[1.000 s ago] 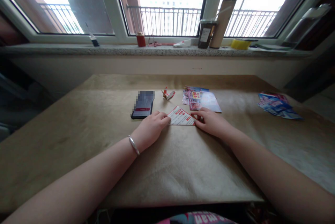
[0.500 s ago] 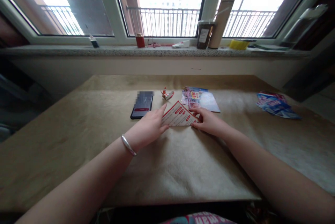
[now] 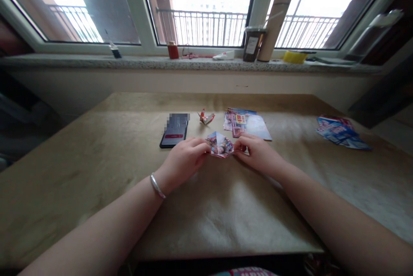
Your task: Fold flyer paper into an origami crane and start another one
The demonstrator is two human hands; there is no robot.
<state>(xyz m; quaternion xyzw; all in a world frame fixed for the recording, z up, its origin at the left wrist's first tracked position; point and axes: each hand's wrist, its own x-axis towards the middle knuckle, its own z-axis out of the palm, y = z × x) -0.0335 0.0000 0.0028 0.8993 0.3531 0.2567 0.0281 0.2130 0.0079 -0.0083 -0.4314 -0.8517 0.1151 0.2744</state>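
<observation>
A folded piece of printed paper (image 3: 220, 144) is held low over the table between my two hands, its colourful picture side showing. My left hand (image 3: 189, 153) pinches its left corner, and a silver bangle circles that wrist. The right corner is pinched by the fingers of my right hand (image 3: 254, 149). Just beyond the paper stands a small red and white origami crane (image 3: 205, 117). A phone (image 3: 174, 130) lies to the left of the crane, part of its screen blurred out. Printed flyers (image 3: 253, 124) lie behind my right hand.
Another pile of blue and red flyers (image 3: 342, 132) lies on the far right of the tan table (image 3: 97, 160). On the windowsill (image 3: 145, 63) stand a red bottle (image 3: 173, 50), a dark lidded cup (image 3: 252, 44), a tall tan tube (image 3: 274, 29) and yellow tape (image 3: 294, 56).
The paper was a larger white triangle with red print towards me; now a smaller, colourful folded face shows. My hands have come closer together and pinch its corners.
</observation>
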